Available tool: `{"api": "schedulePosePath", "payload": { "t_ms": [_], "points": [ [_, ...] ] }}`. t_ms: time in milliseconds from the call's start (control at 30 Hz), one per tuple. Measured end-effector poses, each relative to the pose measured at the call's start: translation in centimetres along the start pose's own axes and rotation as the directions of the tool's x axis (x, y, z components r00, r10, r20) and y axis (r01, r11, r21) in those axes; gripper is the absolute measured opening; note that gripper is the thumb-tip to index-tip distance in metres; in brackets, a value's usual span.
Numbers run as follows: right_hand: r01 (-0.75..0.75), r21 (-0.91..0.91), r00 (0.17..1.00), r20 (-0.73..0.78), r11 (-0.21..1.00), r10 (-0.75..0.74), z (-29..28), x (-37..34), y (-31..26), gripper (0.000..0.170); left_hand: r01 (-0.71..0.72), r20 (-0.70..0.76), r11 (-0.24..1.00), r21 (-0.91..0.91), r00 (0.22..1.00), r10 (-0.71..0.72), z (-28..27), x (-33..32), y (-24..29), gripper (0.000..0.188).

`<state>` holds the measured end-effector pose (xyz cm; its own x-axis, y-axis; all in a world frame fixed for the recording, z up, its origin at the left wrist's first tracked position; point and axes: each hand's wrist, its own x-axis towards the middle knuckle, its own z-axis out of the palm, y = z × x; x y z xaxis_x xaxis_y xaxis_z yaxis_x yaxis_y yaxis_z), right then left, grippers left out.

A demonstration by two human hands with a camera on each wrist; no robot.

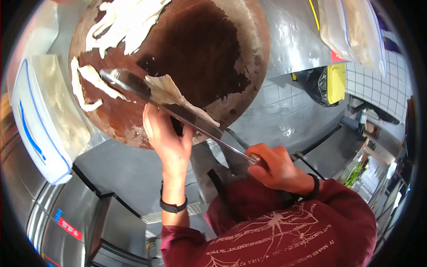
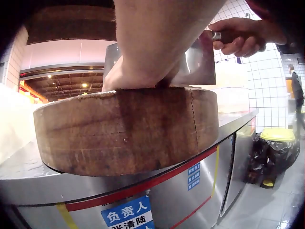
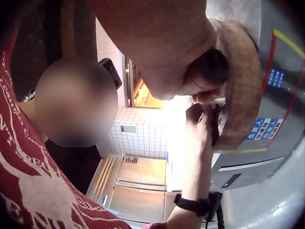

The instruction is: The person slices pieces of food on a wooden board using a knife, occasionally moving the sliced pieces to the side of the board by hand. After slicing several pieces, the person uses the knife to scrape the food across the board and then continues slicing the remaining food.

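In the head view, my right hand (image 1: 275, 167) grips the handle of a large cleaver (image 1: 195, 121), its blade slanting across a round wooden block (image 1: 249, 89). My left hand (image 1: 167, 135) is at the block's near edge, fingers extended against the blade's near side, their tips partly hidden. A pale piece of food (image 1: 167, 89) lies just beyond the blade. Narrow pale strips (image 1: 100, 82) are at the left, and a white pile (image 1: 129, 24) is at the far side. The left wrist view shows the broad blade (image 2: 202, 67) upright behind my left hand (image 2: 126, 76).
Clear containers with blue rims stand left (image 1: 66, 111) and right (image 1: 356, 31) of the block. A steel counter (image 1: 289, 40) supports it. A yellow-lidded bin (image 2: 278, 135) with a black bag is on the floor at the right. Another person is visible in the right wrist view.
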<state>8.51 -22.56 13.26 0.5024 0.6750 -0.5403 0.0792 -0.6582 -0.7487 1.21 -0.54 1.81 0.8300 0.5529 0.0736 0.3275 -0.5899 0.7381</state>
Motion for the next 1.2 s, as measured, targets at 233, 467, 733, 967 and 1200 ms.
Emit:
{"api": "schedulePosePath", "payload": {
  "t_ms": [233, 467, 733, 967, 1200],
  "points": [
    [0.04, 0.044, 0.999, -0.012, 0.998, -0.039, 0.2, -0.4, -0.2, 0.025, -0.115, 0.033, 0.987, 0.108, 0.993, 0.112, 0.1, -0.2, -0.6, 0.062],
    [0.012, 0.017, 1.0, -0.011, 1.0, -0.011, 0.1, -1.3, 0.3, 0.026, -0.112, 0.011, 0.989, 0.093, 0.994, 0.111, 0.0, 0.0, -0.2, 0.056],
    [-0.064, 0.044, 0.998, 0.002, 0.997, 0.064, 0.2, -1.7, 0.5, 0.029, -0.075, -0.044, 0.997, -0.006, 0.996, 0.074, -0.3, 0.6, 0.8, 0.043],
    [0.015, 0.021, 0.999, -0.032, 1.0, -0.014, 0.6, -1.6, 1.4, 0.03, -0.089, -0.069, 0.995, -0.041, 0.994, 0.086, -0.2, 0.5, 0.2, 0.046],
    [0.003, -0.02, 1.0, -0.028, 1.0, -0.004, 0.4, -1.7, -0.2, 0.027, -0.068, -0.037, 0.997, -0.037, 0.997, 0.067, -0.1, 0.1, -0.1, 0.047]
  ]
}}
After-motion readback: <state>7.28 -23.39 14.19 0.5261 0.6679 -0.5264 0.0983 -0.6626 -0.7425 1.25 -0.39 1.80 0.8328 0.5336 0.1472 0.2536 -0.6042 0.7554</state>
